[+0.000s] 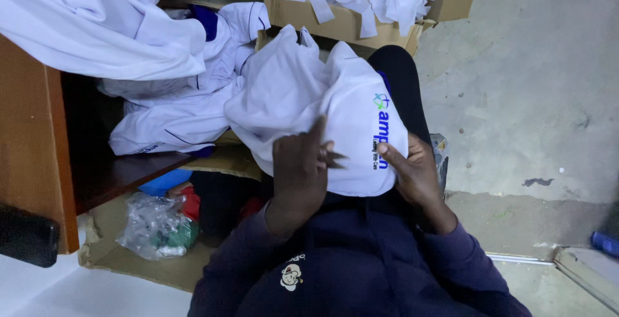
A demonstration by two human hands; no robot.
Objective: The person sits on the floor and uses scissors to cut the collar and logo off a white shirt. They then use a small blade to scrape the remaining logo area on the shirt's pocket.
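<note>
A white garment [303, 91] with a blue printed logo lies bunched over my lap. My left hand [298, 169] rests on its near edge, fingers together, holding a small dark pointed tool against the cloth; I cannot tell what the tool is. My right hand [412, 169] grips the garment's right side beside the logo, thumb on top. My dark trouser leg [403, 78] shows beyond the cloth.
More white garments [161, 111] are piled on a wooden table [39, 162] at left. A cardboard box [361, 8] of white fabric strips stands ahead. A plastic bag [155, 227] lies on cardboard below the table. Bare concrete floor [529, 85] spreads to the right.
</note>
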